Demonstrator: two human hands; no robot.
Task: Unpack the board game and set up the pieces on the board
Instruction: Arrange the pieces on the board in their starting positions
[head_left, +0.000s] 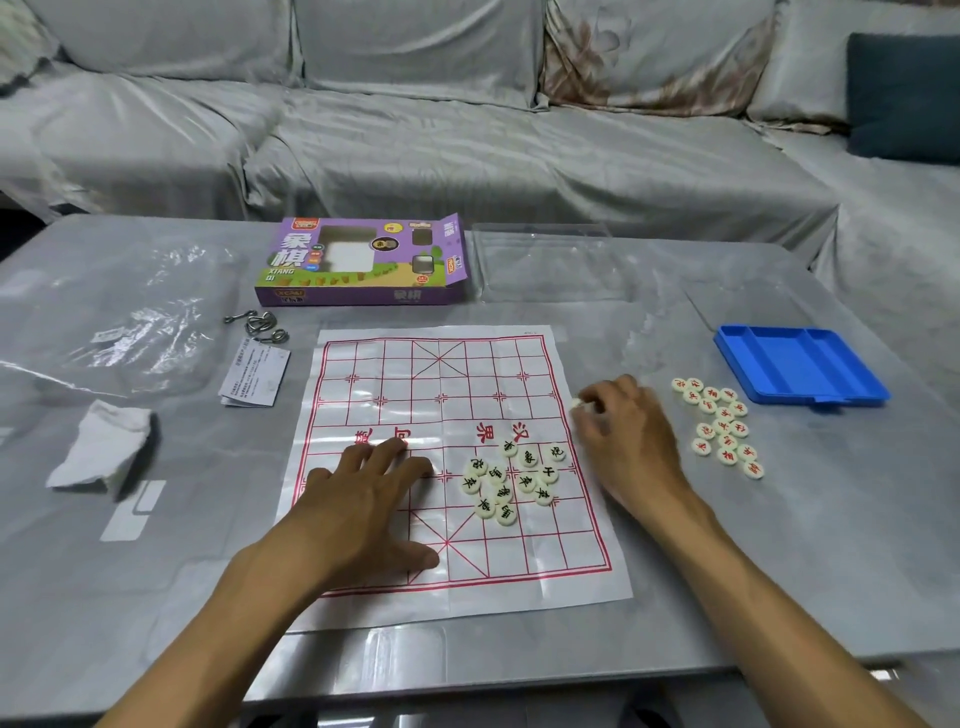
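- Xiangqi board sheet (457, 467): lies flat on the grey table (779, 545).
- Left hand (363, 499): fingers spread straight, pressing the sheet's near-left area.
- Right hand (623, 431): at the sheet's right edge, fingertips pinching one white piece (576, 404).
- Black-lettered pieces (511, 480): clustered on the sheet, right of centre.
- Red-lettered pieces (719, 426): grouped on the table, right of the sheet.
- Blue tray (800, 371): beyond the red pieces.
- Purple game box (363, 262): behind the sheet.

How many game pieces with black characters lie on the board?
12 black-character pieces, all clustered on the paper board just below its red river text, right of the left hand. None looks hidden.
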